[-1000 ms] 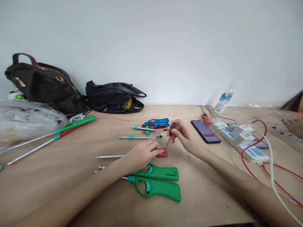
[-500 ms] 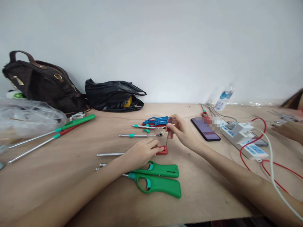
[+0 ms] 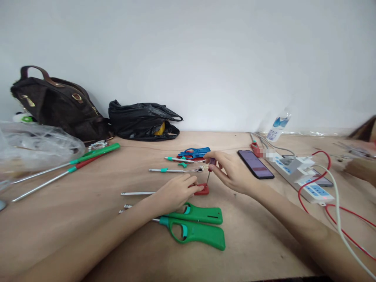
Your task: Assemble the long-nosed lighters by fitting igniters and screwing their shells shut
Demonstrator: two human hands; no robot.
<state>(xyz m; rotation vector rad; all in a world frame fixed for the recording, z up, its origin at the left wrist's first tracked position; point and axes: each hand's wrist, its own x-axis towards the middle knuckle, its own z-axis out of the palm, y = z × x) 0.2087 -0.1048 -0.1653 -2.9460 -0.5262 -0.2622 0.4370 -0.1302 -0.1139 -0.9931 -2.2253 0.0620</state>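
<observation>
My left hand [image 3: 176,194] is closed on a long-necked red lighter [image 3: 205,190], pressing its handle against the table; its metal tube [image 3: 136,193] sticks out to the left. In my right hand [image 3: 230,170] is a screwdriver [image 3: 209,178] with a dark purple-red grip. It stands nearly upright, its tip at the end of the red handle. Two green lighters [image 3: 202,234] lie in front of my left hand. Beyond the hands are a bare lighter tube with wires [image 3: 170,170], another tube [image 3: 179,159] and blue handle shells [image 3: 195,152]. A small screw [image 3: 234,195] lies to the right.
A phone [image 3: 256,164] and a white power strip [image 3: 313,192] with red and white cables lie right. Behind stand a bottle [image 3: 279,124], a black plastic bag [image 3: 141,123] and a dark handbag [image 3: 58,105]. More lighters [image 3: 96,152] lie left. Another person's hand [image 3: 360,169] is far right.
My right hand has shifted its fingers around the screwdriver grip, turning lower and more palm-down. The left hand still presses on the red lighter. The camera view has moved slightly.
</observation>
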